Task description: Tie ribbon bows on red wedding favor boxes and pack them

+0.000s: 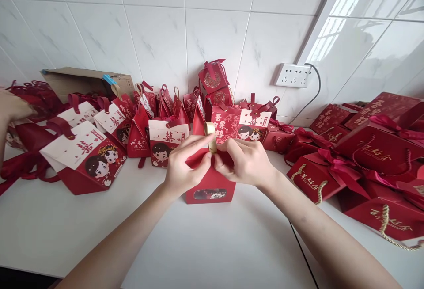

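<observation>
A red gift box stands upright on the white table in front of me, with a small oval window low on its near face. Rising from its top is a loop of gold ribbon. My left hand pinches the base of this ribbon between thumb and forefinger. From the other side, my right hand is closed on the ribbon's base too, its fingertips nearly meeting the left thumb. Both hands cover most of the box's top, so how the ribbon is fastened is hidden.
Several finished-looking gift boxes with ribbon loops line the table's left and back. Red boxes with rope handles are piled at right. Another person's hand reaches in at far left, near a cardboard carton. A power strip hangs on the tiled wall.
</observation>
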### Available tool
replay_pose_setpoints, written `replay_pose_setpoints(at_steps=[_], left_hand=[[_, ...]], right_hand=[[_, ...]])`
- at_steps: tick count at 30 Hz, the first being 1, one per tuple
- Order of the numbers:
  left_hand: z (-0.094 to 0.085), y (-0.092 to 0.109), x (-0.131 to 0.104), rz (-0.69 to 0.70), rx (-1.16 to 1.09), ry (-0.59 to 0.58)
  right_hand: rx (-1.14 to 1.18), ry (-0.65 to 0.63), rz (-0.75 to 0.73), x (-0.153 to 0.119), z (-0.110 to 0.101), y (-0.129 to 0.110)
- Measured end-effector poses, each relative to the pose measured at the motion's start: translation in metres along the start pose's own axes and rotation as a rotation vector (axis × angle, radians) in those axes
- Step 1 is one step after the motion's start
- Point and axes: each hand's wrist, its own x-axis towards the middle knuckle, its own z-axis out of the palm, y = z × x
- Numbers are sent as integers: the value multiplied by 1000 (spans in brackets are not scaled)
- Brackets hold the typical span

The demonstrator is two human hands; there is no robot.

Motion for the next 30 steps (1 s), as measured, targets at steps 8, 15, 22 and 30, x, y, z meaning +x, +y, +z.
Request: replay_pose_setpoints(at_steps=[8, 15, 22, 30], left_hand=[[-1, 1, 0, -25, 23, -16], [0, 0, 0, 2, 16, -5], [1, 0, 0, -2, 4, -3], [0, 2, 0, -20, 37, -5]], right_hand=[[-79, -137, -38, 10, -15, 0], [-128, -196, -70, 13, -23, -1], [-114, -229, -86, 13, -26, -1], [-84, -260, -105, 16, -29, 0]])
